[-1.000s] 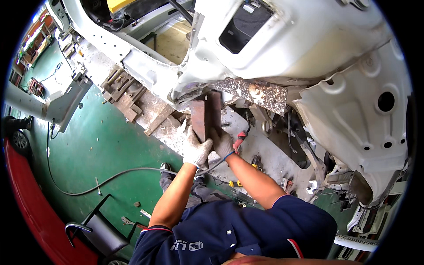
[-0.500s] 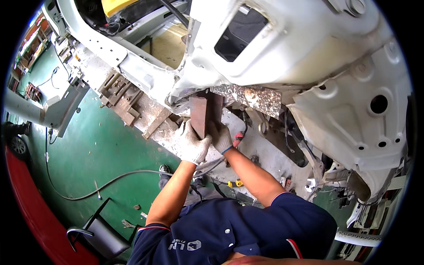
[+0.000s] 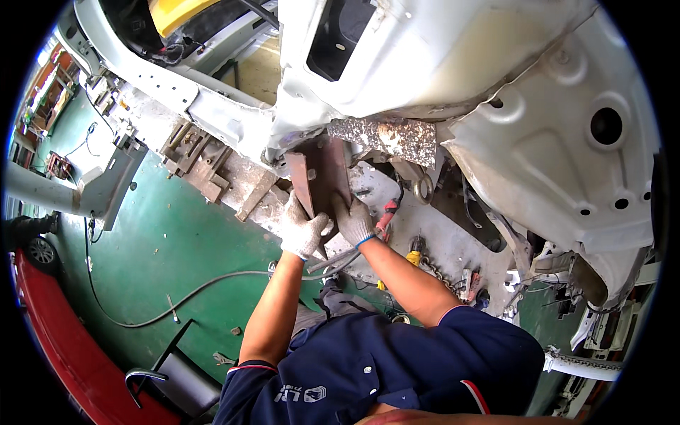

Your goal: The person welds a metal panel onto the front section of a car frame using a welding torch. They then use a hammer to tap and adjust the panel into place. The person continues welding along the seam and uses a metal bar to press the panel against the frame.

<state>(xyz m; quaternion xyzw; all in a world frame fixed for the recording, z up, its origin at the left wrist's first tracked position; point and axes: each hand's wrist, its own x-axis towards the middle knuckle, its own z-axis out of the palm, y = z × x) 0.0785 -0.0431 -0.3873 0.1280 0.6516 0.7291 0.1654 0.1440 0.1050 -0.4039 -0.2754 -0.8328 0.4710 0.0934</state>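
Note:
Both my gloved hands hold a rusty brown metal bracket [image 3: 320,173] against the underside of a white stripped car body [image 3: 453,78]. My left hand [image 3: 303,230] grips the bracket's lower left edge. My right hand [image 3: 353,221] grips its lower right edge, fingers wrapped on the metal. The bracket's top end goes up into a gap under a speckled, corroded plate [image 3: 386,138]. My forearms rise from my dark blue shirt at the bottom.
A green floor [image 3: 163,262] lies at left with a grey hose [image 3: 177,297] across it. Metal clamp blocks [image 3: 202,159] sit on the frame bench. Red and yellow hand tools [image 3: 414,251] lie near my right arm. A red car edge [image 3: 49,333] curves at far left.
Bracket and both hands have pushed a little further up toward the car body's underside; my head has moved closer.

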